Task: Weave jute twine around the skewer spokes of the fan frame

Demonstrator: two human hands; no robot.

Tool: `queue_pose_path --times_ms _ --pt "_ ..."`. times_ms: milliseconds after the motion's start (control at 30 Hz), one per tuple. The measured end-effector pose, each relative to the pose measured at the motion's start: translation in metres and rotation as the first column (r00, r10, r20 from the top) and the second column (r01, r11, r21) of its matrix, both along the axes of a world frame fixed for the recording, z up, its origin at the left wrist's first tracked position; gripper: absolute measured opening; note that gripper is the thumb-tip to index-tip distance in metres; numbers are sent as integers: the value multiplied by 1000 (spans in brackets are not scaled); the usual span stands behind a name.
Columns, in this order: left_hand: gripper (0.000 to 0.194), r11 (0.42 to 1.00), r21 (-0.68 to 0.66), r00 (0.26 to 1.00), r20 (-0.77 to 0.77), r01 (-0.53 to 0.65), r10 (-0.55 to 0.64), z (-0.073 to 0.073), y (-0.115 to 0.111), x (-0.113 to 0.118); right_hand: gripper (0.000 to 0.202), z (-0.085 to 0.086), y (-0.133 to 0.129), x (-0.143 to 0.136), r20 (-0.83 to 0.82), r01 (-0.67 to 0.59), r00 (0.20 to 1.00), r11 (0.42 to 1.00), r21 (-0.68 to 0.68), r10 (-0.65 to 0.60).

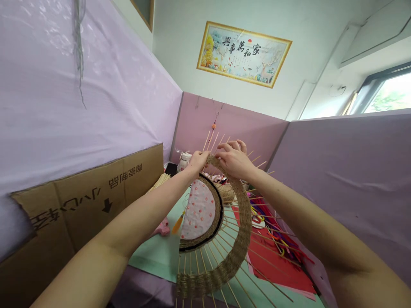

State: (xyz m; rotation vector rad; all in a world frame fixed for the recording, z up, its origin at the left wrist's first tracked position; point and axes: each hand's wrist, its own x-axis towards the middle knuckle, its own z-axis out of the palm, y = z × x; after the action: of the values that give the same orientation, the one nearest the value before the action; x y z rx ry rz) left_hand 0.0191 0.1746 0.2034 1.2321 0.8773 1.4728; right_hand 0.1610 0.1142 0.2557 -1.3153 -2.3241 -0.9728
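Both our forearms run up from the bottom corners and converge at centre frame. Our left hand [197, 161] pinches the top edge of the woven fan frame [221, 239], fingers curled closed on the rim. Our right hand [233, 160] sits just beside it, knuckles up, fingers clamped over the same rim and the woven jute band [244, 222]; the two hands nearly touch.

The fan frame is held upright and edge-tilted over the mint-green mat [154, 252]. It's a half-disc: thin bamboo spokes [224, 295] radiate out, a broad brown woven band arcs across them, and an inner half-round of white dotted fabric [201, 209] is edged in dark trim. An orange tassel [178, 223] hangs at its left.

Red paper [276, 261] with coloured pipe cleaners [282, 244] lies right of it. Cardboard sheet [83, 201] leans on the left partition. Beyond, a framed picture [244, 53] on the far wall.
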Motion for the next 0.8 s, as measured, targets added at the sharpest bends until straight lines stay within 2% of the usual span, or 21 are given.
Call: queue_pose_path --times_ms 167,467,633,800 --pt "15 1000 11 1000 0 5 -5 4 -4 2 33 -3 -4 1 0 -7 1000 1000 29 7" --pt "9 1000 0 1000 6 27 -27 6 -6 2 32 3 -9 2 -4 -33 999 999 -14 33" --pt "15 997 -15 996 46 72 -72 8 -9 2 31 4 -9 5 -33 -25 999 999 -44 24" --pt "29 989 -58 985 119 133 -126 9 -5 0 31 2 -6 10 -45 -13 999 999 -48 11"
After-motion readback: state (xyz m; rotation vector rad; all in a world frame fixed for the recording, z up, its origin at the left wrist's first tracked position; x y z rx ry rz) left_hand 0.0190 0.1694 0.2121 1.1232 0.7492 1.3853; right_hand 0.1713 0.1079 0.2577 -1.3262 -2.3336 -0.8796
